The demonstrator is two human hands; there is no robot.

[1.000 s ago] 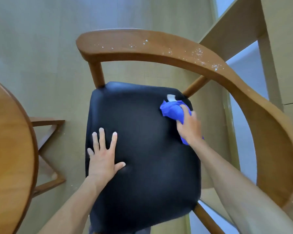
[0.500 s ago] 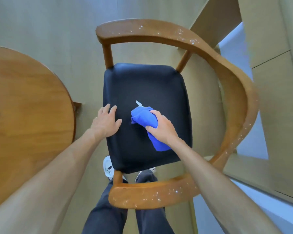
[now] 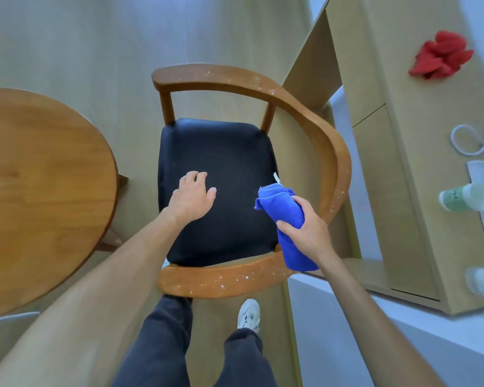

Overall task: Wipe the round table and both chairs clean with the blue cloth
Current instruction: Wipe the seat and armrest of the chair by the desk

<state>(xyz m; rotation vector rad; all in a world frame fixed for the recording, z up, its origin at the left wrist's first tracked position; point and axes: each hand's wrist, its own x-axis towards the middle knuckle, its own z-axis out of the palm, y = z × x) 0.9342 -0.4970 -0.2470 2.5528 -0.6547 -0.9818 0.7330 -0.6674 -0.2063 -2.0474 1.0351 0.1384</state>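
At the left edge of the frame sits the round table (image 3: 39, 174), its wooden top bare where it shows. Just right of it stands the chair (image 3: 330, 152), black seat (image 3: 221, 152) in the middle, its curved wooden rail dotted with white specks along the top, the right side and the near edge. The left hand (image 3: 192, 195) hovers or rests over the seat's left half, fingers loosely spread and holding nothing; contact cannot be told. Further right, the right hand (image 3: 309, 229) has its fingers curled round the blue cloth (image 3: 287, 216) — a rolled bundle whose long axis runs from upper left to lower right, its lower end hanging over the speckled near rail. That rail lies directly below and beside the cloth, so the right hand is nearer. On the wooden cabinet (image 3: 419, 113) at upper right lies a red cloth (image 3: 442, 55).
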